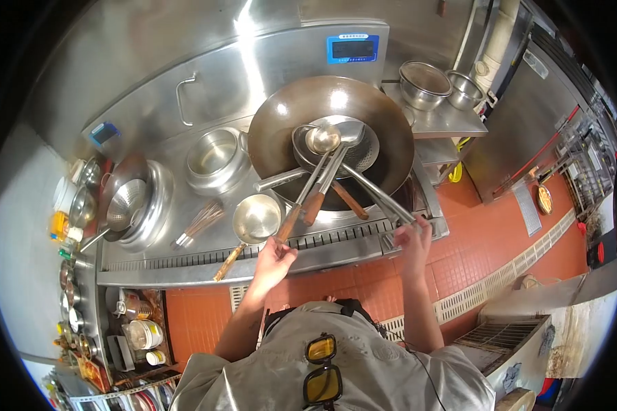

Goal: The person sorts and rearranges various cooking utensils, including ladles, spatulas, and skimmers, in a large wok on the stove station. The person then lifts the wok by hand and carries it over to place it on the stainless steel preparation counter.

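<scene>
A large dark wok (271, 130) sits on the steel stove with a perforated strainer (368, 152), a round ladle (323, 139) and other long-handled tools lying in it. My left hand (276, 259) is closed round the end of the ladle's wooden handle at the front of the stove. At the wok's front right, my right hand (413, 240) has its fingers at the end of a long metal handle (377, 195); its exact hold is blurred. A small steel pan (256, 219) with a worn handle lies just left of my left hand.
On the stove's left are a whisk (200, 222), a steel pot (214, 159) and a strainer (127, 203) in a second wok. Two steel bowls stand on the right side shelf (452, 122). The stove's front edge (185, 275) runs before me, above a red tiled floor.
</scene>
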`<state>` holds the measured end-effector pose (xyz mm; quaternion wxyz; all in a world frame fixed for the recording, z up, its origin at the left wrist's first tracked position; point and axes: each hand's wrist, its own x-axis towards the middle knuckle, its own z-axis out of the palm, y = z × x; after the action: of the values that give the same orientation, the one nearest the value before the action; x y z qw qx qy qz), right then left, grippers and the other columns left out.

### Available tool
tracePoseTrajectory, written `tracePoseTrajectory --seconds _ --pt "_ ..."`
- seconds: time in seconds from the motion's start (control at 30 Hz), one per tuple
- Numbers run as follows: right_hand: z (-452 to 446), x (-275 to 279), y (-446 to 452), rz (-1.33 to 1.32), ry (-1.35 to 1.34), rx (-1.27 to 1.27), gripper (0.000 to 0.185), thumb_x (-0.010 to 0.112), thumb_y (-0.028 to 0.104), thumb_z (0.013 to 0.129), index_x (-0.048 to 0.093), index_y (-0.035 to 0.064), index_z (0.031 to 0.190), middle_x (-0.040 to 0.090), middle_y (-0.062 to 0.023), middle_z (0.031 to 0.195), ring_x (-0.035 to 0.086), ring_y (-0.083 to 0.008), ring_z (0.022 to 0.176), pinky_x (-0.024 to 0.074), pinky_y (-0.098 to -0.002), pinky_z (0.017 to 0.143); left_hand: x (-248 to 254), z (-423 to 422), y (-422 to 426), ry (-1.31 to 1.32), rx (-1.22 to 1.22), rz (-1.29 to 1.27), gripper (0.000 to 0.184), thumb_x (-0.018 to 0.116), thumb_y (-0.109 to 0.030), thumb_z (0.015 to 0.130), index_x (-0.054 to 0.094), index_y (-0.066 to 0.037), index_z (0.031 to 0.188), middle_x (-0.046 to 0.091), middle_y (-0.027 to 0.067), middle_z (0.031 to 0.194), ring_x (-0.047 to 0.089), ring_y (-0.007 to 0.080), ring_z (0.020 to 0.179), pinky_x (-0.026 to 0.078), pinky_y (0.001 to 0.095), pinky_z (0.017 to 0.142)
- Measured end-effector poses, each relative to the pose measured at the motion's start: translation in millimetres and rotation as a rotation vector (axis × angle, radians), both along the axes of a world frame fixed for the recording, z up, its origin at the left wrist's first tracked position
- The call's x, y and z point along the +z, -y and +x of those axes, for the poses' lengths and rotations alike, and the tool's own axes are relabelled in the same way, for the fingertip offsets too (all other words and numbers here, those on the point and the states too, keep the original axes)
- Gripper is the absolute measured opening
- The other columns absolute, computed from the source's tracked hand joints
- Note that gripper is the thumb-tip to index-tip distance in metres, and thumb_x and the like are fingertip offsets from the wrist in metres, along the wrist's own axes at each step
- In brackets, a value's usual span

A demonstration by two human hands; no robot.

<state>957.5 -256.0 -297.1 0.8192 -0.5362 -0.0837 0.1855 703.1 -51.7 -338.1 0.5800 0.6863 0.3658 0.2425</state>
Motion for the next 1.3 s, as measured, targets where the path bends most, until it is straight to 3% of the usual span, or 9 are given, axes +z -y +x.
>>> tracePoseTrajectory --seconds 0.2,0.3,0.5,0.67,0.83,0.97,1.07,1.2,1.3 --pt "-46.2 -4.9 -3.3 0.001 0.035 0.162 0.042 0.050 0.006 0.092 0.032 0.0009 0.130 0.067 -0.0159 0.090 0.062 -0.0170 0.073 0.0502 -0.0289 0.069 -3.5 9.0 12.2 0.089 0.040 -0.056 0.029 0.069 -0.008 0.085 0.053 0.002 0.106 0.058 0.0019 0.082 0.055 0.0095 0.072 0.046 0.0253 0.066" --pt "-58.0 -12.5 -2.3 0.018 0.040 0.232 0.041 0.049 0.005 0.093 0.032 0.0027 0.130 0.068 -0.0180 0.095 0.065 -0.0199 0.077 0.0531 -0.0318 0.071 -53.4 11.9 17.4 0.080 -0.067 -0.252 0.038 0.070 -0.013 0.087 0.053 0.002 0.117 0.062 0.0040 0.088 0.057 0.0106 0.077 0.047 0.0260 0.069" --pt "-54.0 -16.7 2.9 0.007 0.011 0.305 0.040 0.048 0.004 0.094 0.033 0.0022 0.130 0.068 -0.0184 0.093 0.065 -0.0195 0.074 0.0526 -0.0304 0.069 -3.1 68.6 53.5 0.015 -0.464 -0.507 0.041 0.059 -0.038 0.096 0.054 -0.004 0.118 0.061 0.0042 0.096 0.058 0.0133 0.083 0.048 0.0281 0.076" --pt "-50.1 -19.3 9.1 -0.177 -0.056 0.240 0.037 0.044 0.026 0.097 0.043 0.0032 0.126 0.063 -0.0088 0.077 0.058 -0.0165 0.062 0.0458 -0.0284 0.054 -19.6 135.7 55.0 0.104 -0.449 -0.696 0.047 0.057 -0.048 0.094 0.056 -0.008 0.118 0.061 0.0033 0.098 0.058 0.0114 0.084 0.048 0.0280 0.077" --pt "4.5 -49.3 -3.5 -0.314 -0.236 0.115 0.054 0.045 0.050 0.093 0.049 0.0030 0.118 0.056 -0.0048 0.066 0.053 -0.0162 0.055 0.0406 -0.0297 0.047 0.6 163.5 53.9 0.088 -0.345 -0.777 0.044 0.065 -0.048 0.089 0.058 -0.010 0.110 0.060 -0.0002 0.092 0.055 0.0080 0.080 0.046 0.0252 0.073" --pt "61.2 -43.8 -20.7 -0.278 -0.535 0.510 0.055 0.045 0.055 0.091 0.059 0.0022 0.096 0.058 -0.0062 0.069 0.051 -0.0159 0.053 0.0394 -0.0278 0.045 0.1 174.9 54.3 0.089 -0.265 -0.695 0.040 0.072 -0.046 0.085 0.064 -0.010 0.102 0.061 -0.0026 0.086 0.051 0.0061 0.072 0.043 0.0231 0.065" --pt "79.1 -21.0 -34.0 -0.179 -0.698 0.731 0.054 0.046 0.053 0.091 0.060 0.0017 0.092 0.060 -0.0060 0.071 0.050 -0.0154 0.053 0.0357 -0.0240 0.041 13.7 175.2 52.6 0.102 -0.308 -0.636 0.035 0.075 -0.043 0.083 0.067 -0.012 0.097 0.061 -0.0049 0.080 0.051 0.0046 0.068 0.040 0.0219 0.060" --pt "87.9 -21.8 -48.4 -0.115 -0.779 0.832 0.045 0.051 0.043 0.092 0.062 -0.0001 0.086 0.058 -0.0059 0.067 0.050 -0.0119 0.050 0.0372 -0.0188 0.037 19.8 179.1 53.3 0.086 -0.300 -0.574 0.029 0.079 -0.035 0.081 0.071 -0.013 0.099 0.068 -0.0049 0.085 0.051 0.0027 0.065 0.039 0.0207 0.058" --pt "87.8 -31.9 -55.3 -0.002 -0.886 0.797 0.039 0.054 0.035 0.092 0.060 -0.0028 0.084 0.057 -0.0056 0.064 0.045 -0.0103 0.044 0.0345 -0.0175 0.034 23.5 180.3 50.8 0.036 -0.327 -0.608 0.027 0.076 -0.036 0.082 0.069 -0.015 0.098 0.061 -0.0073 0.077 0.049 0.0031 0.065 0.038 0.0208 0.057"
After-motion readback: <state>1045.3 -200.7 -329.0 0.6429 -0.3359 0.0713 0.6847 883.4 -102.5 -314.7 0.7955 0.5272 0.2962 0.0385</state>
